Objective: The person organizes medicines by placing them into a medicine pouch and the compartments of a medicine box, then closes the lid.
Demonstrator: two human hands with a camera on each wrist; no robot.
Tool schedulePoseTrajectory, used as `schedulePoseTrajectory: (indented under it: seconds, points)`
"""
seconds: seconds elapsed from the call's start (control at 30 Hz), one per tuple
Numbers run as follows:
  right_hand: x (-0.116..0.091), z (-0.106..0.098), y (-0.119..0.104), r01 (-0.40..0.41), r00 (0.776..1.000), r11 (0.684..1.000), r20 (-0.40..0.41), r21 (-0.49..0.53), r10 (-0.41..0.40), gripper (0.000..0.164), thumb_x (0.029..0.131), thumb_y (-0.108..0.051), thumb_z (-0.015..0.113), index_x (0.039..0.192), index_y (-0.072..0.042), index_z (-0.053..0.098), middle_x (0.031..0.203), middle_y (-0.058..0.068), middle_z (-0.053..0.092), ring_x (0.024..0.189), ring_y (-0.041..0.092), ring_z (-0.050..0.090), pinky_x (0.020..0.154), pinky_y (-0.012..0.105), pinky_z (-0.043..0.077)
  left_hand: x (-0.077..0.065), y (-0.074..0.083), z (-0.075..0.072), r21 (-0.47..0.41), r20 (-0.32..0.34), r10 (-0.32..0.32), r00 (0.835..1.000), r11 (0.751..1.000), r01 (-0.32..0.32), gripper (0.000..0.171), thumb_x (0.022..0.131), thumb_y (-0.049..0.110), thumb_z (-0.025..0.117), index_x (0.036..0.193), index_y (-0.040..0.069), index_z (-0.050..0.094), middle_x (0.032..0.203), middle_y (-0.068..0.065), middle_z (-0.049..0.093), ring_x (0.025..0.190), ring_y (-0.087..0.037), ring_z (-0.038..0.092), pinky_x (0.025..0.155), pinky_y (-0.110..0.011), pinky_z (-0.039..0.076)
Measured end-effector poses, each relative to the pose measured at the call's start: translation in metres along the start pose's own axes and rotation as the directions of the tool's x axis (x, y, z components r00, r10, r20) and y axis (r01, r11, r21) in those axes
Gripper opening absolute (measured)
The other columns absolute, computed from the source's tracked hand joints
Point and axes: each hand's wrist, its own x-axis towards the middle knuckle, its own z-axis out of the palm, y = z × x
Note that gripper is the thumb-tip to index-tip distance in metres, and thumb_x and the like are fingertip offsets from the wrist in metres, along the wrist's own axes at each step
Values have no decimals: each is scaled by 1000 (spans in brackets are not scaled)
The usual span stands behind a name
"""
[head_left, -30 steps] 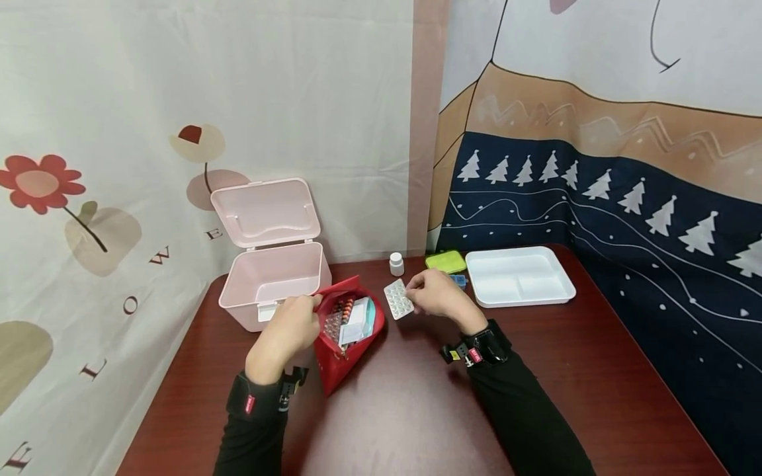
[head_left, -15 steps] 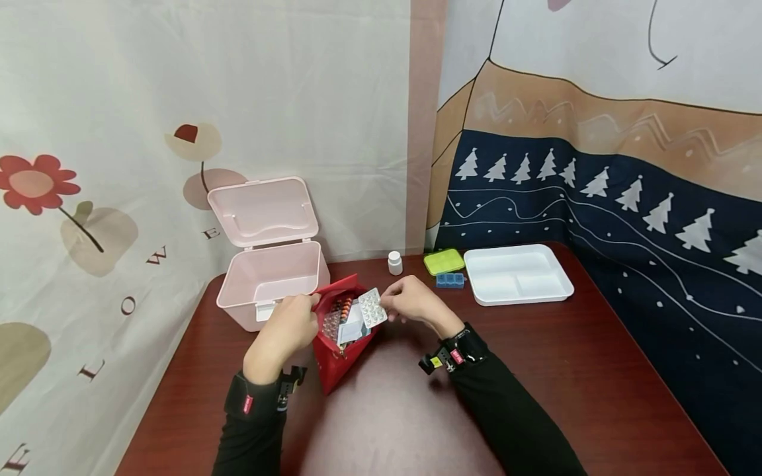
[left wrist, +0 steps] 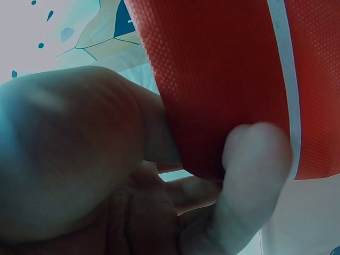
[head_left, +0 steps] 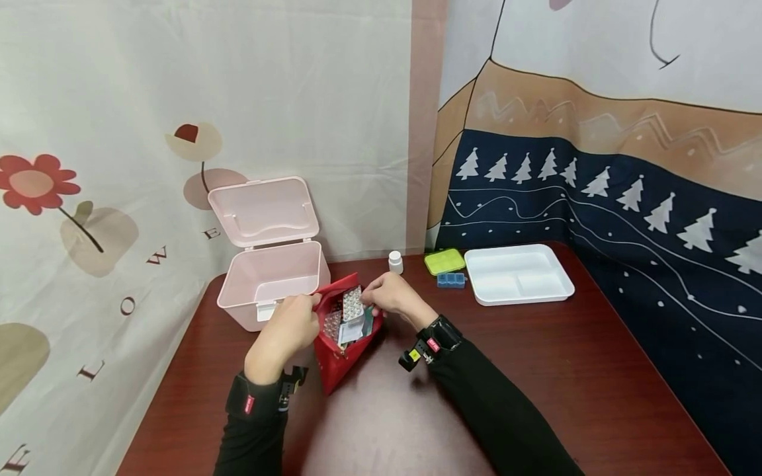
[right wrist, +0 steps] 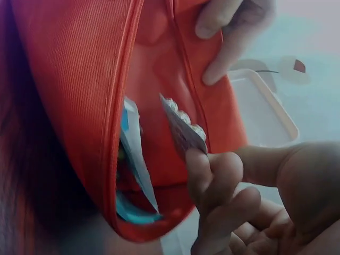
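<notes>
A red zip pouch [head_left: 335, 367] stands open on the table, held at its upper left edge by my left hand [head_left: 289, 330]. In the left wrist view the fingers [left wrist: 255, 170] press on the red fabric. My right hand [head_left: 394, 297] is at the pouch's mouth and pinches a blister pack of pills [head_left: 352, 305] by its edge. The right wrist view shows this blister pack [right wrist: 183, 127] tilted inside the opening, still between thumb and fingers [right wrist: 223, 175]. Other packets [right wrist: 139, 159] lie in the pouch, among them a white and a teal one.
Behind the pouch is a pink lidded box [head_left: 238, 311] with its lid raised. A white pill bottle [head_left: 395, 263], a green case [head_left: 444, 262], a blue pill organizer [head_left: 451, 281] and a white divided tray [head_left: 518, 297] stand along the back of the table.
My right hand has moved left with the blister pack, from beside the pouch to inside its mouth. The blue pill organizer has come into full view. My left hand keeps its hold.
</notes>
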Motion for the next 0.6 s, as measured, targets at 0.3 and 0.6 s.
schedulePoseTrajectory:
  seconds: [0.3, 0.6]
  points:
    - [5, 21, -5, -37, 998, 999, -56, 2, 37, 9, 94, -6, 76, 95, -3, 85, 67, 1, 69, 50, 8, 55, 49, 22, 47, -1, 0, 0, -28, 14, -13, 1000, 1000, 13, 17, 101, 1, 58, 108, 3, 74, 97, -15, 70, 82, -26, 59, 70, -35, 46]
    - [13, 38, -6, -58, 995, 994, -86, -90, 51, 9, 97, -10, 79, 98, -5, 85, 69, 0, 73, 49, 7, 55, 50, 22, 46, -1, 2, 0, -36, 27, -22, 999, 999, 23, 23, 101, 1, 61, 119, 1, 74, 103, -15, 72, 84, -25, 60, 70, -35, 46]
